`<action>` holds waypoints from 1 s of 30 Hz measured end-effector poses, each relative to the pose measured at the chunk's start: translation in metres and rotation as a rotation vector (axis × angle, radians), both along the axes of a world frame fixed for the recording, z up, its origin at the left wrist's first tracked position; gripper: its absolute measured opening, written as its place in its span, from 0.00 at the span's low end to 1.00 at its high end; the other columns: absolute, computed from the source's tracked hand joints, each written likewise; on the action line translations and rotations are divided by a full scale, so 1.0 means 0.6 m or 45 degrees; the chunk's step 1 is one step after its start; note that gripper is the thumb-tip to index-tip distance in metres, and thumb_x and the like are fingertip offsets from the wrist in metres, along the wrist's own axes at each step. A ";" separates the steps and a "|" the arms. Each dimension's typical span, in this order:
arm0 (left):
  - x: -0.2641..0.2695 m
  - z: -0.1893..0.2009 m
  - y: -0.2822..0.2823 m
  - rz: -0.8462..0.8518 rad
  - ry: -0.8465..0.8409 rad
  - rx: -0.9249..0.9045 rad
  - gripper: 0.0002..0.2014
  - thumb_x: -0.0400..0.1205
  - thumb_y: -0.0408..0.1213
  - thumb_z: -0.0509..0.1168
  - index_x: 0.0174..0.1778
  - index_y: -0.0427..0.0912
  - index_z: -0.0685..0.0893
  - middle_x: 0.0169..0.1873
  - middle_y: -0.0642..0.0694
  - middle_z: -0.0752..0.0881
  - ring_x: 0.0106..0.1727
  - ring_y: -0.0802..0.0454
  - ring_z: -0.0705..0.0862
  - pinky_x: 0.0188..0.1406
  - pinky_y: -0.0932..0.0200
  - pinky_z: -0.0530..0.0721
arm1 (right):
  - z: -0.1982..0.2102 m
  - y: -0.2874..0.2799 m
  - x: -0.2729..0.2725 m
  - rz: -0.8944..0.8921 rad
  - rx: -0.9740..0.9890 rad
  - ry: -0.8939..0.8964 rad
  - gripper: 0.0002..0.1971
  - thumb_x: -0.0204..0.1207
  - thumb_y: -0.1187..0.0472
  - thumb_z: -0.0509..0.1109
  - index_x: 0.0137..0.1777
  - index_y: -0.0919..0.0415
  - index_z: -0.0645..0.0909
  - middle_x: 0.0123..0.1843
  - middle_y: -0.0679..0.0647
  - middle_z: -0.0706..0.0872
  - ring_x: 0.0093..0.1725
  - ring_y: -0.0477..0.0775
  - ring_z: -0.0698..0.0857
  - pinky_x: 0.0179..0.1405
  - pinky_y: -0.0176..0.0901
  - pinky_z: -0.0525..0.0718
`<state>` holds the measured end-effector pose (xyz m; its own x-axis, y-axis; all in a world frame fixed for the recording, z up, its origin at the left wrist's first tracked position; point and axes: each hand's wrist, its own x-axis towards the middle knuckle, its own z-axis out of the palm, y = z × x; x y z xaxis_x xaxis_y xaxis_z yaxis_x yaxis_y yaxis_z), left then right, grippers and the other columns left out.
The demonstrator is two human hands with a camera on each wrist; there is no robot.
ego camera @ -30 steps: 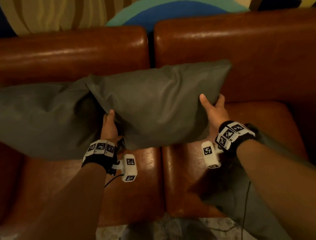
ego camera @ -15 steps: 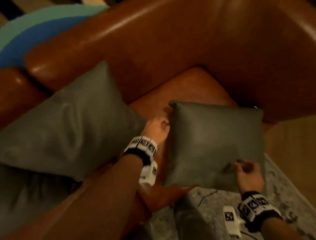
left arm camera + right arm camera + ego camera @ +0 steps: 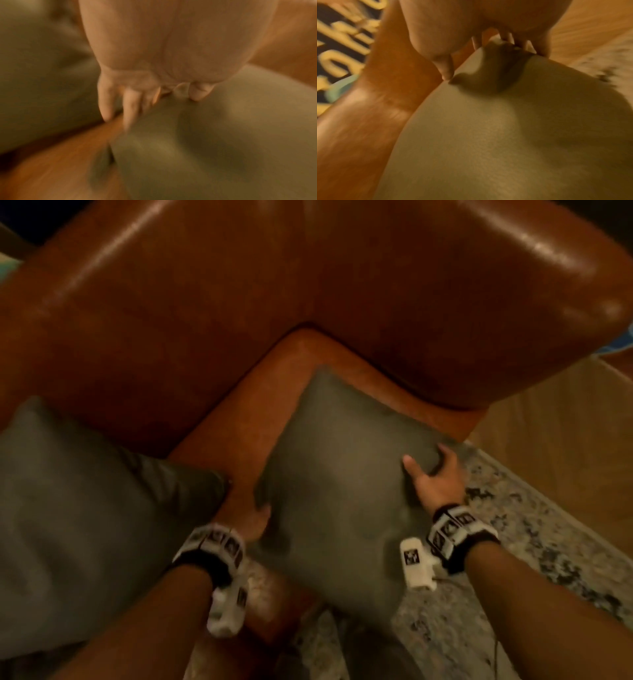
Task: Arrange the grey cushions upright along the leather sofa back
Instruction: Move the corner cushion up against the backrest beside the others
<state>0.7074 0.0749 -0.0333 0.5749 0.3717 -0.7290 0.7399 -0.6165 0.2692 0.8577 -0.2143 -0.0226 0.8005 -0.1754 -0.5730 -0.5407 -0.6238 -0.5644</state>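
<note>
A grey cushion (image 3: 335,491) lies tilted over the front of the brown leather seat (image 3: 239,422) near the sofa's right corner. My left hand (image 3: 262,517) grips its left edge, thumb on top and fingers underneath, as the left wrist view shows on the cushion (image 3: 205,148). My right hand (image 3: 428,470) holds the right corner, thumb on the face and fingers curled behind; the right wrist view shows the creased cushion (image 3: 488,135) there. A second grey cushion (image 3: 85,508) leans upright against the sofa back (image 3: 154,320) on the left.
The sofa's right armrest (image 3: 479,302) meets the back in a corner just beyond the held cushion. A speckled rug (image 3: 520,542) lies under the sofa front, with wooden floor (image 3: 565,446) to the right.
My view swung right from the standing cushions to the sofa's end. Both hands took the third cushion; my right hand shifted from its lower edge to its right corner, and it turned towards the corner.
</note>
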 end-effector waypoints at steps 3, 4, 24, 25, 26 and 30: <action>-0.090 0.017 -0.028 -0.264 0.279 -0.130 0.31 0.81 0.51 0.63 0.79 0.42 0.69 0.80 0.35 0.72 0.75 0.34 0.76 0.79 0.39 0.73 | 0.019 0.079 0.070 0.584 0.067 -0.049 0.37 0.70 0.43 0.75 0.77 0.54 0.69 0.78 0.58 0.73 0.78 0.59 0.71 0.77 0.45 0.67; -0.096 0.022 -0.030 -0.358 0.325 -0.087 0.27 0.81 0.51 0.64 0.74 0.43 0.75 0.75 0.35 0.79 0.68 0.36 0.82 0.72 0.40 0.79 | 0.029 0.106 0.087 0.692 0.116 -0.035 0.34 0.71 0.45 0.75 0.75 0.53 0.71 0.76 0.56 0.76 0.75 0.55 0.74 0.72 0.40 0.69; -0.068 0.031 0.003 0.408 0.171 -0.019 0.40 0.76 0.67 0.53 0.84 0.58 0.57 0.84 0.39 0.65 0.83 0.32 0.66 0.83 0.35 0.63 | 0.015 -0.032 -0.020 -0.094 0.649 0.138 0.26 0.70 0.53 0.77 0.67 0.45 0.74 0.71 0.52 0.79 0.65 0.45 0.82 0.64 0.43 0.82; -0.096 0.024 0.001 0.448 0.142 -0.074 0.39 0.76 0.65 0.53 0.83 0.53 0.62 0.83 0.38 0.68 0.83 0.34 0.67 0.83 0.37 0.64 | 0.022 -0.038 -0.010 -0.080 0.706 0.085 0.24 0.67 0.51 0.79 0.63 0.44 0.77 0.67 0.52 0.81 0.63 0.43 0.84 0.61 0.40 0.84; -0.119 0.020 -0.003 0.487 0.180 -0.132 0.35 0.80 0.60 0.53 0.81 0.45 0.67 0.81 0.36 0.71 0.82 0.35 0.69 0.82 0.40 0.67 | 0.023 -0.045 -0.004 -0.083 0.690 0.032 0.22 0.68 0.52 0.79 0.60 0.43 0.78 0.64 0.53 0.83 0.62 0.46 0.85 0.62 0.44 0.84; -0.139 0.024 -0.008 0.769 0.232 -0.173 0.23 0.88 0.40 0.54 0.76 0.33 0.73 0.77 0.30 0.74 0.78 0.32 0.72 0.78 0.46 0.67 | -0.008 -0.048 -0.005 -0.043 0.174 0.226 0.23 0.72 0.47 0.75 0.65 0.49 0.73 0.70 0.59 0.81 0.67 0.64 0.80 0.72 0.64 0.75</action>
